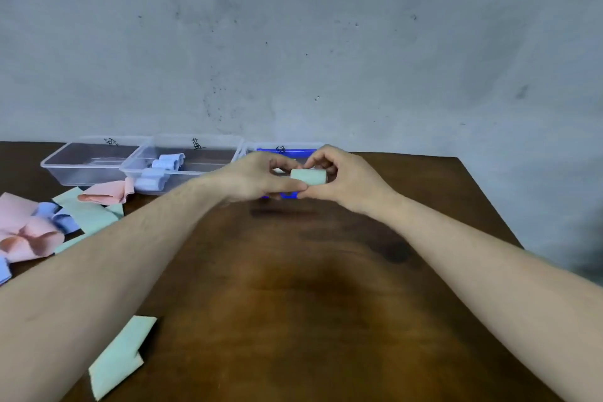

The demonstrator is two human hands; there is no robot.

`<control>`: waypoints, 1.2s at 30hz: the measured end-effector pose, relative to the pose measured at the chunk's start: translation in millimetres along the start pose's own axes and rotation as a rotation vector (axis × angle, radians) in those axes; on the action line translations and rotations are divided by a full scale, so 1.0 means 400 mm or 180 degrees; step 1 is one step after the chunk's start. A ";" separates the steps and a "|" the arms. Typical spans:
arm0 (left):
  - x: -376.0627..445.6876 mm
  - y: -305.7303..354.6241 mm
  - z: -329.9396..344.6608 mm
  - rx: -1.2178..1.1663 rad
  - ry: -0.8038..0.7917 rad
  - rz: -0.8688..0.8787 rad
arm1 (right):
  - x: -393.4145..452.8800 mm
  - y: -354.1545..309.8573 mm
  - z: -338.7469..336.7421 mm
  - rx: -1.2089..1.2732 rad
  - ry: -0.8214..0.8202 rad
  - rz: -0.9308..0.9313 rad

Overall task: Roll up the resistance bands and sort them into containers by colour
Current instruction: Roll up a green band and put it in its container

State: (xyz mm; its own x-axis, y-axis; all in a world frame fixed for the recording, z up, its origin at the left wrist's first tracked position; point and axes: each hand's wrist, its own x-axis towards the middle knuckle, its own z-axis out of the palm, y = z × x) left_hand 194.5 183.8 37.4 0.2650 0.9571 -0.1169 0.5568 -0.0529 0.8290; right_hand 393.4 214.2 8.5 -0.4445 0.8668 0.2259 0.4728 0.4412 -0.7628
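I have both hands, left (261, 178) and right (339, 179), pinching a rolled pale-green resistance band (308, 177) over the far clear plastic container (284, 148). Blue rolls (163, 170) are binned; the loose pink, blue and green bands (49, 222) remain on the wooden desk (310, 287).

Head view: forward-down over table (326, 271), facing wall (326, 42).

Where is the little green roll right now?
In the head view, the green roll is pinched between both hands, mid-table, before the right-most container.
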 end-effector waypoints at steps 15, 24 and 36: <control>0.252 -0.124 -0.183 0.1023 0.0277 0.0582 | 0.279 0.050 -0.002 -0.0115 -0.0200 0.0432; 0.353 -0.176 -0.218 0.1437 0.0181 0.0734 | 0.394 0.073 0.025 -0.0877 -0.0606 0.0947; 0.368 -0.272 -0.208 0.3122 0.0342 0.0791 | 0.427 0.124 0.088 -0.1615 -0.1158 0.1366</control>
State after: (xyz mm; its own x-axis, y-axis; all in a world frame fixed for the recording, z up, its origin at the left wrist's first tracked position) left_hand 107.6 354.1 -24.4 0.4158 0.9052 0.0873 0.9086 -0.4177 0.0034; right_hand 314.3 375.8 -11.9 -0.3239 0.8941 -0.3092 0.9140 0.2113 -0.3465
